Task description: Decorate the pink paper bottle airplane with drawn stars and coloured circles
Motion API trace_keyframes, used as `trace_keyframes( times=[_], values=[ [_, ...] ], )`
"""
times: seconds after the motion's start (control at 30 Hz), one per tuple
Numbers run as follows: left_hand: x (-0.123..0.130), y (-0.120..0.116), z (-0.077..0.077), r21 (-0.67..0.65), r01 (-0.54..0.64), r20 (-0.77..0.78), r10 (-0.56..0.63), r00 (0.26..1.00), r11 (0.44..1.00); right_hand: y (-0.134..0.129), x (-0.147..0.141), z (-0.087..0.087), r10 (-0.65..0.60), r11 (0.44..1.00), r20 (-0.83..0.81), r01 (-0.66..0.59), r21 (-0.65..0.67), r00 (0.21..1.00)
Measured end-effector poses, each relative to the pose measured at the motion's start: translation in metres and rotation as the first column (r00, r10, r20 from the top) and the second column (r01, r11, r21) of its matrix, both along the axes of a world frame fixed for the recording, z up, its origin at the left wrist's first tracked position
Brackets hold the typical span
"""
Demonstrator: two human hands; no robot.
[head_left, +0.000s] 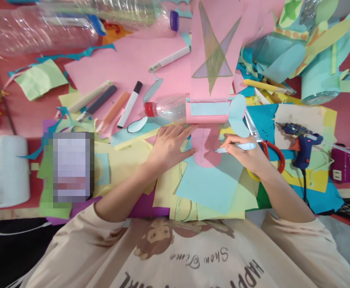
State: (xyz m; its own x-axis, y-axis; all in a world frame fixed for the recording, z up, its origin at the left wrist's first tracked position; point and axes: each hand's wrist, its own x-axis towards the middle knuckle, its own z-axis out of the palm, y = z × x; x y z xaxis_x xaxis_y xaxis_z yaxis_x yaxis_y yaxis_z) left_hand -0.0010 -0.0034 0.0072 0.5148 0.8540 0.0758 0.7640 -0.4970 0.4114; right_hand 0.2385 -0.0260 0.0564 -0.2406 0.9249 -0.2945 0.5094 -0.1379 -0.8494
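My right hand [237, 149] is closed round a light blue marker [247, 146], its tip on a rounded pink paper piece [206, 150]. The fingers of my left hand [170, 146] are spread, with thumb and fingertips at the left edge of that pink piece. Light blue paper [211, 186] lies beneath it. Just above my hands, a clear bottle [170, 109] with a red cap lies on its side, wrapped in pink paper [209, 118] with a light blue strip. A pale blue paper shape [237, 116] sticks out at its right end.
Scissors [265, 146] with red and yellow handles and a blue glue gun [307, 150] lie to the right. Several markers [130, 105] are at the upper left. A phone [71, 168] and white case [5, 172] sit left; large plastic bottles [37, 30] lie at the top.
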Motion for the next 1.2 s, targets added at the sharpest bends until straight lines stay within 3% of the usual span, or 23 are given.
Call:
trace_keyframes(
  times=[0.9, 1.2],
  values=[
    [-0.0005, 0.0006, -0.0021, 0.013, -0.001, 0.002, 0.001, 1.000, 1.000, -0.0004, 0.0039, -0.0065, 0.081, 0.997, -0.010, -0.081, -0.015, 0.997],
    [0.0006, 0.0002, -0.0011, 0.016, 0.003, -0.008, -0.003, 1.000, 1.000, 0.0039, 0.0085, 0.0010, -0.023, 0.999, -0.261, 0.015, -0.031, 0.965]
  ],
)
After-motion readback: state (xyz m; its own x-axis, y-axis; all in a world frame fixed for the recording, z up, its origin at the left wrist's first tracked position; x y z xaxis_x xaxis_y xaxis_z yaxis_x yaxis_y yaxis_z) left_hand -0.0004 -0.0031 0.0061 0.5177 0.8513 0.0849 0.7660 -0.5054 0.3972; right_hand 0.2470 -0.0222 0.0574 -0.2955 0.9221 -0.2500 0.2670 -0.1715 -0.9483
